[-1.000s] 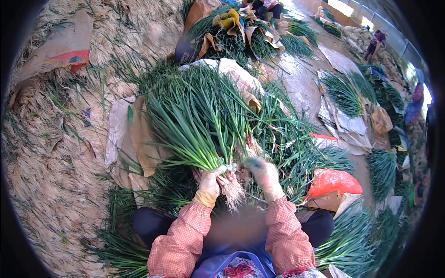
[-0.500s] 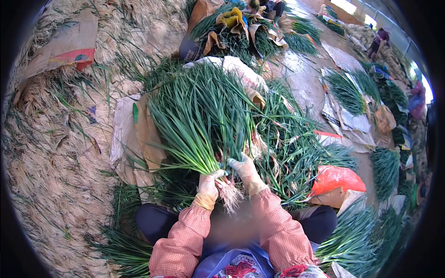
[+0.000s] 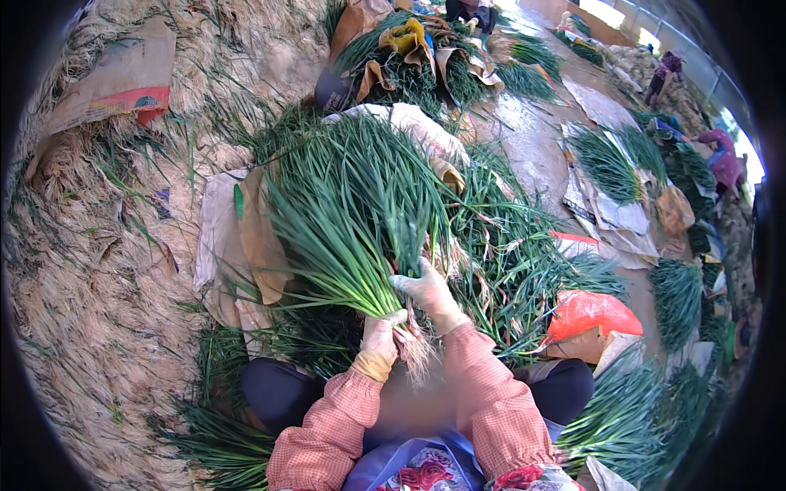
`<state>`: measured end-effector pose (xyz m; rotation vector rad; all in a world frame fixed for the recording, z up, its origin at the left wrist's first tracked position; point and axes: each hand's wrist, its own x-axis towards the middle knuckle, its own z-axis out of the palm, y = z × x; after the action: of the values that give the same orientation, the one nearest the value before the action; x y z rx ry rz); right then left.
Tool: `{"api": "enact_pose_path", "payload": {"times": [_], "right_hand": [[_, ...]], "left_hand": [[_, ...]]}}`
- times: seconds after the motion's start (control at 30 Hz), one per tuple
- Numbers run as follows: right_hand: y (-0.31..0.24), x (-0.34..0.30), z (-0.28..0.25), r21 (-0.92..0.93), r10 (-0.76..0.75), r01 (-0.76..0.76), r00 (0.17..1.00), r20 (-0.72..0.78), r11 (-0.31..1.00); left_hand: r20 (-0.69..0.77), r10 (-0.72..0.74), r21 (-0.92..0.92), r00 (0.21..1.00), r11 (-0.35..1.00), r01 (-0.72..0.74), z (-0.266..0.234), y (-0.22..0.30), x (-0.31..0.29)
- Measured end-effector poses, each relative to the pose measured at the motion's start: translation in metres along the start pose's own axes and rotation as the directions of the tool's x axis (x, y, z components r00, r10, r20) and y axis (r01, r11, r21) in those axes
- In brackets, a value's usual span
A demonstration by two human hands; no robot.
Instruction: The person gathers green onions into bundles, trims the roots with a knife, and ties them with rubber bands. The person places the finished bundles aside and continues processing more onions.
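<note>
My left hand, in a pale glove, is closed round the white stems of a large bunch of scallions. The long green leaves fan out away from me, and the stringy roots hang out toward my lap. Just right of it, my gloved right hand is closed on a few more scallions, whose leaves are blurred by motion; its palm side is hidden. Beyond the right hand lies a loose heap of scallions with reddish stems and pale roots.
Dry, pale root litter covers the ground at left, with a torn paper sack on it. A red bag lies right of my knee. More scallion bundles rest on sacking at right. Other people are farther off.
My left hand has moved slightly down and right with its bunch. My right hand has risen a little above it, and the roots have shifted right.
</note>
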<state>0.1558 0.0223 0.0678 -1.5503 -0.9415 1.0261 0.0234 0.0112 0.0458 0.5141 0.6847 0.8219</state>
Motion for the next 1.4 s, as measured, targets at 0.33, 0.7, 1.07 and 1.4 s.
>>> {"api": "enact_pose_path", "payload": {"times": [0.33, 0.7, 1.07, 1.4], "right_hand": [[-0.017, -0.016, 0.021, 0.682, 0.160, -0.206, 0.978, 0.131, 0.701], [-0.025, 0.008, -0.037, 0.460, 0.211, -0.163, 0.976, -0.056, 0.873], [0.005, 0.012, -0.068, 0.474, 0.127, -0.137, 0.990, 0.054, 0.870], [0.015, -0.014, -0.034, 0.539, 0.239, -0.257, 0.965, 0.104, 0.802]], "left_hand": [[-0.127, 0.031, -0.003, 0.991, 0.999, -0.032, -0.012, 0.011, 0.018], [-0.029, -0.135, -0.170, 0.990, 0.977, 0.128, -0.034, 0.027, -0.013], [0.142, 0.023, -0.098, 0.990, 0.995, -0.009, -0.019, 0.041, -0.010], [0.124, -0.137, -0.109, 0.983, 0.983, 0.150, -0.001, 0.004, -0.001]]}}
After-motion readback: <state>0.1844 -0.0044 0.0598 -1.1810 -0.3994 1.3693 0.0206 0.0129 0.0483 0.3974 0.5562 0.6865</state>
